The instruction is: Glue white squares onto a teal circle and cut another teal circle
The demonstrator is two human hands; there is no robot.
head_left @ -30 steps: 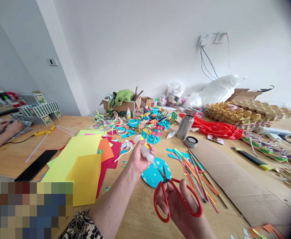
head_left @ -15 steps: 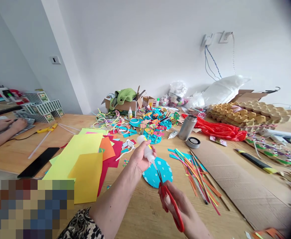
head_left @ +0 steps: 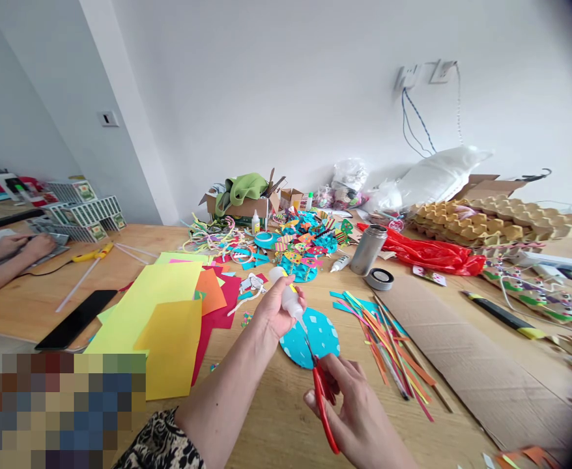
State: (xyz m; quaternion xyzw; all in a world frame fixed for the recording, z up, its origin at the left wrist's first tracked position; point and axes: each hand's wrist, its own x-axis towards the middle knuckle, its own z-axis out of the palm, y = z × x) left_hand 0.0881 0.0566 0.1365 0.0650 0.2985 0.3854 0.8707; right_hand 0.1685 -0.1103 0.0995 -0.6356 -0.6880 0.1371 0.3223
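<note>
The left hand [head_left: 275,314] gripped a tilted glue bottle [head_left: 286,296], fingers wrapped round it. The right hand [head_left: 352,410] clasped red scissors [head_left: 322,391], blades at the nozzle. Below lay a blue disc [head_left: 322,335] on the cluttered wooden counter [head_left: 276,417] by a white wall.

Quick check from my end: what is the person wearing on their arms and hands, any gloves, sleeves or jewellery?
Both hands are bare: no gloves, and no rings show on the left hand or the right hand. The left forearm is uncovered up to a short sleeve in a black-and-cream patterned fabric. No watch or bracelet shows on either wrist.
</note>
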